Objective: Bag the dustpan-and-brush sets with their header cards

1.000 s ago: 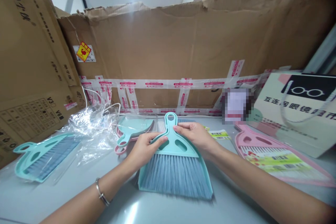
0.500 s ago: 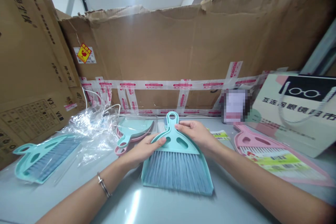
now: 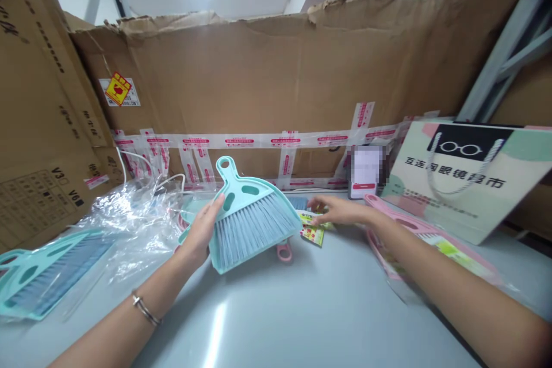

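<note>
My left hand (image 3: 203, 230) grips the left side of a light-blue dustpan (image 3: 224, 198) and lifts it tilted above the table. A matching hand brush with grey-blue bristles (image 3: 254, 230) is nested in the dustpan. My right hand (image 3: 342, 210) reaches over the back of the table, thumb and fingers apart. Its fingertips are at some yellow-green printed cards (image 3: 313, 234); whether they touch them is unclear. Grey-blue bristles (image 3: 298, 203) lie just behind the cards. A pink handle end (image 3: 284, 252) shows below the raised dustpan.
Left lies another light-blue dustpan set (image 3: 56, 270) in clear wrap, beside crumpled plastic bags (image 3: 138, 224). A pink set (image 3: 405, 221) lies right, before a paper bag (image 3: 466, 178) and a blurred upright card or device (image 3: 366, 172). A large cardboard box (image 3: 259, 80) walls the back.
My right hand has let go of the dustpan and moved to the printed cards. My left hand has raised the set, shifted it left and tilted it. The view has swung slightly right.
</note>
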A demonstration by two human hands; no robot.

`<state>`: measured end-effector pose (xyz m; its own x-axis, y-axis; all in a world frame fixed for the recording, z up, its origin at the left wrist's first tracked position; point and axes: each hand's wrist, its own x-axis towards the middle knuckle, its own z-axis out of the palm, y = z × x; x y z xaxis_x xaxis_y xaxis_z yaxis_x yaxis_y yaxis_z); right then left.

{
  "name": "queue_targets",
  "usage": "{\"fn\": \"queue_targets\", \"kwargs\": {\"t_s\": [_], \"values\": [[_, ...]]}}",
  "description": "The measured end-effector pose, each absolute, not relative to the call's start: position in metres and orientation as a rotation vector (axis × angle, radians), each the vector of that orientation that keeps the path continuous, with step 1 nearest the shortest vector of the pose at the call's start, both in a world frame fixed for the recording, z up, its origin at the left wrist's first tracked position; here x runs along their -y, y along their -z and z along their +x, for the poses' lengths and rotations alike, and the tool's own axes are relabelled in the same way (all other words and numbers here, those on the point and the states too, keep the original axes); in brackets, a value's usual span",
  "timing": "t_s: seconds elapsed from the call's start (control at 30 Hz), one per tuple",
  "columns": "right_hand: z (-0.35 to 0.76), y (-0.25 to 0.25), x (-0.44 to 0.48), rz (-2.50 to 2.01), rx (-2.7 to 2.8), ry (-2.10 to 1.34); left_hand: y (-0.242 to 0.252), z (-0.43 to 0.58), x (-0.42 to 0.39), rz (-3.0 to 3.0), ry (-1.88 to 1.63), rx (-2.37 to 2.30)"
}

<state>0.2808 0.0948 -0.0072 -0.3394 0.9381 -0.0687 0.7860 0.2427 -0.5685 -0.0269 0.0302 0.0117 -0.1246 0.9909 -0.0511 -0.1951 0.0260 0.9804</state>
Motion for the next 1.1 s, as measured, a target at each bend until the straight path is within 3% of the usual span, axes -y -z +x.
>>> {"fn": "queue_targets", "kwargs": {"t_s": [0.13,0.3,0.47,0.63,0.83,1.1], "values": [[0.269,0.004,-0.094,-1.569,2.236,-0.722,-0.011,-0.023,-0.028,1.086,-1.321,-1.222],[0.272,-0.057,-0.066,-1.525,2.023,-0.544,-0.011,-0.021,-0.027,1.156,-1.318,-1.283],[0.250,-0.112,-0.001,-1.205,1.987,-1.153,-0.008,-0.020,-0.025,1.183,-1.236,-1.311],[0.210,-0.094,0.005,-1.317,2.378,-1.199,-0.003,-0.017,-0.021,1.183,-1.164,-1.278],[0.197,-0.060,-0.023,-1.566,2.483,-1.076,-0.005,-0.012,-0.014,1.142,-1.031,-1.099],[0.194,-0.053,-0.025,-1.630,2.475,-0.973,-0.007,-0.014,-0.012,1.415,-0.984,-1.118]]}}
